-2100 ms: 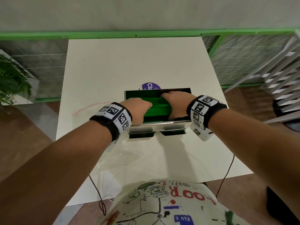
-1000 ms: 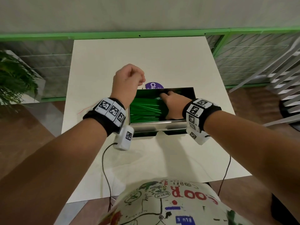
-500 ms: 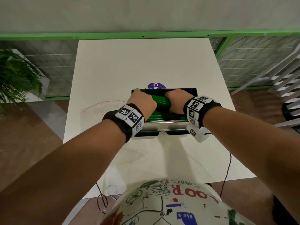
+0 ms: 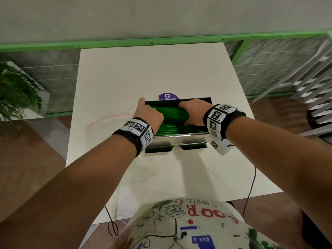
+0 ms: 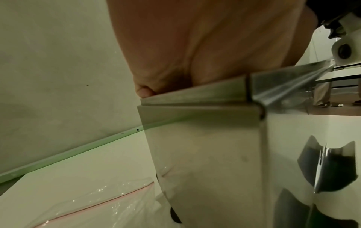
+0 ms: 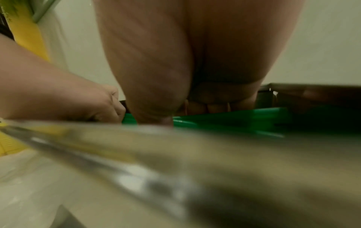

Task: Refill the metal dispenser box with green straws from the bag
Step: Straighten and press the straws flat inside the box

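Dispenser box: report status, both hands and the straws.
Left hand and right hand both down in the open metal dispenser box, gripping the green straws lying inside. Clear bag flat beside box on table. Nothing in the way.

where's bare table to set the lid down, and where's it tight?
Free: the wide far stretch of the table between the metal box and the green rail; also the strip right of the box. Crowded: the clear bag lies left of the box, a purple sticker sits just behind it, and the left hand and right hand fill its opening over the straws.
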`<state>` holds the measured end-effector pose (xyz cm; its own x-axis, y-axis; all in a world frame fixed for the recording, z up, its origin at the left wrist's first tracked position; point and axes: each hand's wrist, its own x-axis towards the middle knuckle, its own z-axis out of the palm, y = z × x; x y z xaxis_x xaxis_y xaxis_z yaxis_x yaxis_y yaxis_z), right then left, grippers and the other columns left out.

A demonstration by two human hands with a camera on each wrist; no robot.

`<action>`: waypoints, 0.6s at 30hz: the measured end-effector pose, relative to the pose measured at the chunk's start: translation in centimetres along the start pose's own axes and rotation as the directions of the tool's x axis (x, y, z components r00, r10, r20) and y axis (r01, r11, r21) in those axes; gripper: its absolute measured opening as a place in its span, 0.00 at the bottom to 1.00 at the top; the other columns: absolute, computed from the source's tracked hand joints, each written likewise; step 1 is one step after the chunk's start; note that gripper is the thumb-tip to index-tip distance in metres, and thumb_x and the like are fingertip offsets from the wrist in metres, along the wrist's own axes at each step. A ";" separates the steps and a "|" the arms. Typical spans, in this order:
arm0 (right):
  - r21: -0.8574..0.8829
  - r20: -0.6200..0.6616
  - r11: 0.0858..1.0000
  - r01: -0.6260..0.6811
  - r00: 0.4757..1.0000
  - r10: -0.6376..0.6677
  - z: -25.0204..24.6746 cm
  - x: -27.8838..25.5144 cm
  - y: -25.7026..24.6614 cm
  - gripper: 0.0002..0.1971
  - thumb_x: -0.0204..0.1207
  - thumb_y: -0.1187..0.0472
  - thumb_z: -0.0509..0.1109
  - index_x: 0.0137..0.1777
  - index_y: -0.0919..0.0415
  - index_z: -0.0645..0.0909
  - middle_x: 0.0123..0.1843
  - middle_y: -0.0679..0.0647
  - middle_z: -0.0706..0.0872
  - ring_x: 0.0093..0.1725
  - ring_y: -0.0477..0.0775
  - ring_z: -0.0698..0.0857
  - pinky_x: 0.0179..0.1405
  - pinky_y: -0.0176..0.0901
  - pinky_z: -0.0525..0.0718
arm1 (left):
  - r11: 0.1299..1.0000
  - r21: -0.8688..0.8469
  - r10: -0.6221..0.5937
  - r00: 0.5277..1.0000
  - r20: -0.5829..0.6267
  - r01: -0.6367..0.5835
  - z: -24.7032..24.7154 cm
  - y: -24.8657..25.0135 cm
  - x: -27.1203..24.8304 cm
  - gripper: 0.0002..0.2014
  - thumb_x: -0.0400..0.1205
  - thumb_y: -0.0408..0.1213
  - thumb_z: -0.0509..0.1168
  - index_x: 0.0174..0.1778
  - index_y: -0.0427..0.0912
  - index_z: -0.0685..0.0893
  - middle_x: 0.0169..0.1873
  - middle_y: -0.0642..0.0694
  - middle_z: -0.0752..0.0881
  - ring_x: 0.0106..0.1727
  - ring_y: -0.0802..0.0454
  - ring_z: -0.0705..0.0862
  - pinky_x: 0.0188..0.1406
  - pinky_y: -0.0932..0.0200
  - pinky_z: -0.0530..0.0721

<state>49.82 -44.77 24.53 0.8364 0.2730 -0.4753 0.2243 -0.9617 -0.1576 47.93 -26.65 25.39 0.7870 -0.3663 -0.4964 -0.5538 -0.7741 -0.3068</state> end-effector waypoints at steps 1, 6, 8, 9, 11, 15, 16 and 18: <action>0.003 -0.001 1.000 -0.001 1.000 0.001 -0.1 -0.1 0.0 0.32 0.69 0.54 0.82 0.73 0.54 0.75 0.61 0.56 0.87 0.59 0.60 0.85 0.56 0.51 0.85 | 1.000 -0.002 -0.003 1.000 0.002 0.003 0.0 0.1 0.0 0.14 0.85 0.34 0.61 0.33 0.48 0.74 0.30 0.53 0.78 0.43 0.48 0.77 0.71 0.42 0.65; -0.009 0.000 1.000 -0.012 1.000 0.012 -0.4 -0.3 0.2 0.32 0.71 0.54 0.80 0.74 0.55 0.75 0.63 0.57 0.86 0.60 0.60 0.85 0.57 0.52 0.86 | 1.000 0.005 -0.003 1.000 0.028 0.003 -0.4 -0.1 -0.3 0.13 0.84 0.34 0.62 0.34 0.49 0.73 0.32 0.53 0.78 0.47 0.47 0.77 0.71 0.42 0.65; -0.005 0.002 1.000 -0.019 1.000 0.019 -0.4 -0.3 0.2 0.31 0.72 0.54 0.79 0.74 0.56 0.75 0.63 0.57 0.86 0.60 0.60 0.85 0.58 0.53 0.86 | 1.000 0.000 0.005 1.000 0.028 -0.005 -0.6 -0.2 -0.7 0.13 0.83 0.32 0.62 0.33 0.49 0.72 0.32 0.52 0.77 0.48 0.46 0.75 0.71 0.41 0.65; 0.000 0.007 1.000 -0.024 1.000 0.024 -0.4 -0.3 0.3 0.31 0.72 0.54 0.79 0.74 0.56 0.75 0.64 0.57 0.86 0.61 0.60 0.85 0.59 0.53 0.86 | 1.000 -0.002 0.011 1.000 0.027 -0.011 -0.8 -0.3 -0.9 0.14 0.83 0.31 0.62 0.33 0.49 0.71 0.32 0.52 0.77 0.48 0.45 0.74 0.72 0.41 0.65; 0.013 0.012 0.999 -0.036 0.999 0.035 -0.4 -0.4 0.4 0.31 0.73 0.55 0.78 0.75 0.56 0.75 0.65 0.57 0.86 0.62 0.60 0.85 0.60 0.53 0.86 | 1.000 -0.010 0.015 1.000 0.014 -0.015 -1.3 -0.7 -1.4 0.15 0.84 0.30 0.61 0.33 0.48 0.69 0.32 0.51 0.75 0.49 0.44 0.73 0.73 0.40 0.65; 0.042 0.018 0.998 -0.045 0.999 0.045 -0.3 -0.6 0.4 0.27 0.75 0.59 0.74 0.74 0.56 0.76 0.65 0.58 0.85 0.62 0.60 0.84 0.59 0.51 0.85 | 0.998 -0.061 0.012 0.998 -0.064 -0.016 -2.0 -2.4 -1.9 0.17 0.87 0.35 0.65 0.32 0.48 0.71 0.31 0.51 0.77 0.45 0.45 0.78 0.61 0.42 0.68; 0.054 0.027 0.997 -0.052 0.998 0.051 -0.3 -0.7 0.4 0.27 0.75 0.60 0.72 0.76 0.55 0.75 0.66 0.58 0.85 0.64 0.60 0.84 0.60 0.52 0.85 | 0.996 -0.084 0.005 0.997 -0.079 -0.012 -2.2 -3.0 -2.0 0.17 0.87 0.37 0.65 0.32 0.48 0.73 0.31 0.51 0.78 0.44 0.45 0.80 0.57 0.44 0.66; 0.090 0.041 0.994 -0.067 0.997 0.063 -0.4 -0.7 0.5 0.27 0.77 0.61 0.68 0.78 0.53 0.74 0.70 0.58 0.83 0.67 0.61 0.82 0.64 0.51 0.83 | 0.992 -0.123 -0.008 0.994 -0.109 -0.005 -2.6 -4.7 -2.6 0.13 0.88 0.42 0.67 0.36 0.48 0.80 0.33 0.51 0.82 0.45 0.45 0.83 0.54 0.46 0.64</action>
<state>49.52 -45.49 25.13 0.8278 0.2123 -0.5193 0.1221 -0.9716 -0.2026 49.22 -23.43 30.23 0.8166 -0.4142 -0.4021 -0.5204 -0.8297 -0.2022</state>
